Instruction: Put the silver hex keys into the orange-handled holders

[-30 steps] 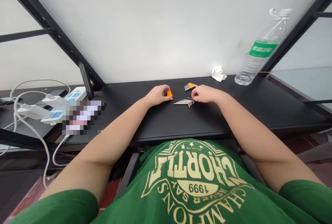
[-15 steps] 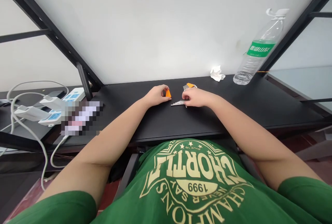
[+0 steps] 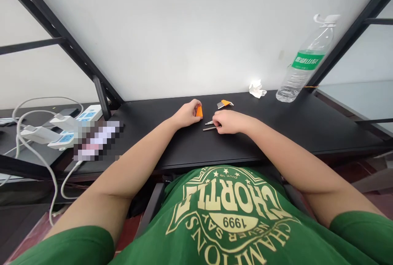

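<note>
Nearest: green shirt (image 3: 227, 216), below the near edge of the surface (image 3: 196, 146).

At the near-left corner, a pixelated item (image 3: 98, 140), identity not readable; white cable (image 3: 66, 181) runs from it over the near edge. Left forearm passes close by. Risk: an elbow swing could catch the cable and drag the item.

Mid-surface, right of centre between near and far edges: right hand (image 3: 229, 122), thumb and fingers pinched on the end of one long metal key (image 3: 210, 129), which points toward the left edge. Cannot tell whether the key is lifted clear. Just beyond it, tips of loose keys (image 3: 209, 123) show; the rest is hidden by the hand. Risk: thin, smooth shaft, held by one end only, so it may pivot or slip; the palm, covering the others, may push them out of line.

Left hand (image 3: 188, 113), slightly farther from the near edge, grasps an orange holder (image 3: 199, 111) in its fingertips. Risk: small grip area, so a sideways push could twist it. Slots not visible.

Farther: second orange holder (image 3: 225, 103) carrying keys, lying apart from both hands. At the far edge, crumpled tissue (image 3: 257, 88); toward the far-right corner, upright bottle (image 3: 303, 66), well clear of the right forearm.
</note>
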A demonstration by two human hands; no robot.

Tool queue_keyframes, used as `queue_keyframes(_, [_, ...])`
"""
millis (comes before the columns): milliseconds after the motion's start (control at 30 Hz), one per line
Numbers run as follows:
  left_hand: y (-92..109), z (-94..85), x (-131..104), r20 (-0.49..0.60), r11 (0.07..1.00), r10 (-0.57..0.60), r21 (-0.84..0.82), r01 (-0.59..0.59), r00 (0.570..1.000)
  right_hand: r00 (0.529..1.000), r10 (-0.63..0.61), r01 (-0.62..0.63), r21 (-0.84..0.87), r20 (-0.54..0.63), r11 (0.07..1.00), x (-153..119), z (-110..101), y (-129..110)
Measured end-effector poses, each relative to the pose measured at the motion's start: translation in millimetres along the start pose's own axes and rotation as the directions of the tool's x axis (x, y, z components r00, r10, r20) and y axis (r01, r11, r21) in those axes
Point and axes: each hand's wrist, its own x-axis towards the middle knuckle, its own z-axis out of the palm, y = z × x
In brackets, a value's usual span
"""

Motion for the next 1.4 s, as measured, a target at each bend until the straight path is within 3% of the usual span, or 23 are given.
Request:
queue_keyframes(100, [3, -0.2, -1, -0.018, 0.998, 0.009, -0.055, -0.010, 1.000, 0.996, 0.017, -0.003, 0.147, -0.090, 0.989, 0, -1, 11])
queue_keyframes(200, [6, -0.1, -2, -0.064, 0.995, 0.018, -0.098, -0.025, 0.998, 0.966, 0.041, 0.023, 0.244, -0.254, 0.970, 1, -3, 27])
queue_keyframes(300, [9, 0.5, -2, -0.104, 0.992, 0.024, -0.122, -0.037, 0.994, 0.922, 0.062, 0.051, 0.279, -0.381, 0.959, 3, -2, 37])
queue_keyframes(400, [11, 0.9, -3, -0.121, 0.990, 0.025, -0.136, -0.042, 0.992, 0.900, 0.045, 0.079, 0.264, -0.434, 0.961, 5, -1, 38])
queue_keyframes(533, [13, 0.9, -4, -0.145, 0.989, 0.034, -0.135, -0.053, 0.989, 0.896, 0.030, 0.100, 0.268, -0.442, 0.958, 3, -3, 33])
queue_keyframes(667, [16, 2.0, -5, -0.150, 0.991, 0.042, -0.119, -0.060, 0.988, 0.918, 0.128, 0.058, 0.448, -0.375, 0.892, 0, -5, 31])
queue_keyframes(800, [24, 5.9, -6, -0.150, 0.991, 0.089, -0.088, -0.103, 0.985, 0.952, 0.174, 0.048, 0.686, -0.251, 0.726, 8, 3, 27])
queue_keyframes(900, [32, 8.6, -7, -0.162, 0.987, 0.131, -0.068, -0.143, 0.978, 0.958, 0.169, 0.098, 0.816, -0.233, 0.570, 17, 12, 19])
queue_keyframes(1000, [36, 8.9, -7, -0.139, 0.991, 0.119, -0.046, -0.127, 0.983, 0.952, 0.194, 0.108, 0.853, -0.237, 0.511, 20, 15, 13])
queue_keyframes(1033, [37, 8.5, -7, -0.134, 0.993, 0.105, -0.038, -0.111, 0.985, 0.946, 0.212, 0.095, 0.839, -0.243, 0.536, 19, 14, 12])
queue_keyframes(1100, [35, 7.3, -7, -0.135, 0.996, 0.080, -0.023, -0.084, 0.988, 0.935, 0.221, 0.054, 0.728, -0.276, 0.683, 15, 9, 15])
queue_keyframes(1200, [28, 5.6, -5, -0.134, 0.998, 0.058, -0.010, -0.060, 0.989, 0.959, 0.087, 0.011, 0.344, -0.269, 0.939, 7, 2, 25])
queue_keyframes(1267, [23, 4.7, -4, -0.130, 0.999, 0.053, -0.005, -0.054, 0.990, 0.983, 0.008, 0.020, 0.150, -0.181, 0.989, 4, 0, 30])
queue_keyframes(1400, [17, 3.2, -2, -0.118, 0.998, 0.046, 0.037, -0.042, 0.992, 0.999, -0.012, 0.013, 0.035, -0.052, 0.999, 3, 2, 26])
